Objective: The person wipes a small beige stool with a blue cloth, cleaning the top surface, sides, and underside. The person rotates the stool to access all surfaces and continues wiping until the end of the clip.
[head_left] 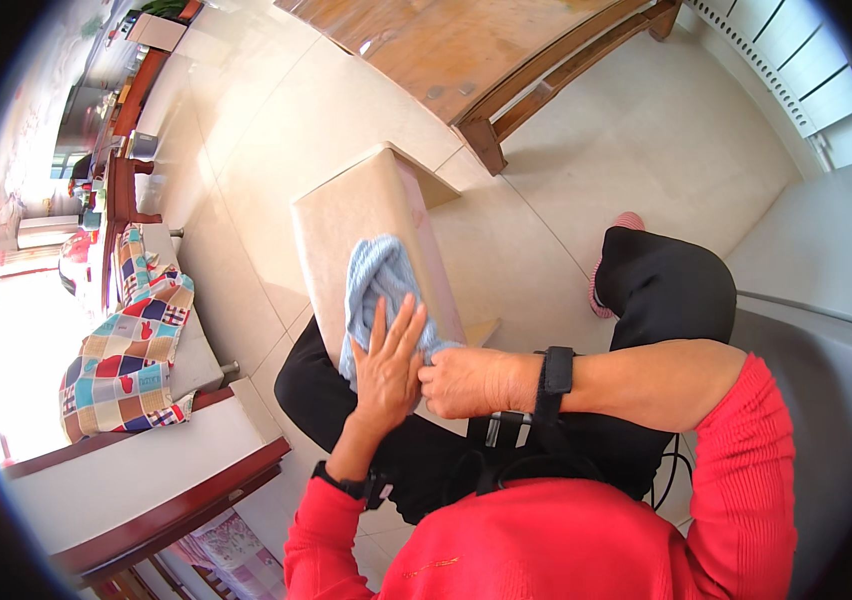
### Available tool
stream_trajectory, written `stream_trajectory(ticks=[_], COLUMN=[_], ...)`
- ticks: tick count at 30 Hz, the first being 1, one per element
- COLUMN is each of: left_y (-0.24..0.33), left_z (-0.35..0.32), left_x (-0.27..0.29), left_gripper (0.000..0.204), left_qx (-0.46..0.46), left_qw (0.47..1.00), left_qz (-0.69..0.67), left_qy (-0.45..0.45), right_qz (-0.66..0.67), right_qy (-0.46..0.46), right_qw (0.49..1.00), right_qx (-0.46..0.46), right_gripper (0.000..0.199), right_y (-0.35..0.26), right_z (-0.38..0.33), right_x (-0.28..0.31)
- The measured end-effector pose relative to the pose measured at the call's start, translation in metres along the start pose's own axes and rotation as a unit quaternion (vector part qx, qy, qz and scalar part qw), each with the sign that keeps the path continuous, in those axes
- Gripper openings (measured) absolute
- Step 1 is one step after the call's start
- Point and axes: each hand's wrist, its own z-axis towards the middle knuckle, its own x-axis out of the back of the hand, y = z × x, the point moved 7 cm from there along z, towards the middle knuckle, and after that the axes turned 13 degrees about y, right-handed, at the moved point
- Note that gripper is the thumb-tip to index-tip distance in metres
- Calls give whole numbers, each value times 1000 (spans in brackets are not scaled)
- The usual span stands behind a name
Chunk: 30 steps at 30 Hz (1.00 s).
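A crumpled light-blue cloth lies on the near end of a beige stool between my knees. My left hand rests on the cloth with its fingers stretched out and slightly apart, pressing it from above. Right beside it, my right hand is closed in a fist, with a bunched edge of the cloth coming out at its knuckles. What lies inside that fist is hidden. Both wrists wear black straps.
Beyond the stool stands a low wooden table. A white radiator is at the far right, with a grey surface nearer. Patchwork fabric drapes over furniture at the left. Pale tiles cover the floor.
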Motion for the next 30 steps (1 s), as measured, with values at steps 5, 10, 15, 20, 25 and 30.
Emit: stream_trajectory(ticks=[5, 10, 15, 20, 25, 30], left_y=[6, -7, -26, -53, -86, -97], left_z=[-16, 26, 79, 121, 165, 177], left_x=[3, 9, 11, 11, 11, 5], left_gripper=[65, 63, 59, 56, 52, 53], left_qx=[-21, -33, -34, -43, 1, 48], left_qw=[1000, 998, 996, 991, 988, 985], left_qz=[-3, -26, 1, 4, 27, 63], left_qy=[7, 37, 86, 131, 152, 153], right_qz=[55, 54, 74, 48, 54, 71], right_qy=[-5, 22, 34, 49, 19, -5], right_qw=[998, 997, 996, 998, 998, 997], right_qx=[30, 41, 26, 17, 6, -8], right_gripper=[10, 10, 10, 11, 12, 13], right_y=[-23, -20, -16, -12, -7, -5], right_z=[-2, -1, 3, 6, 9, 12], right_x=[-3, 4, 7, 9, 8, 7])
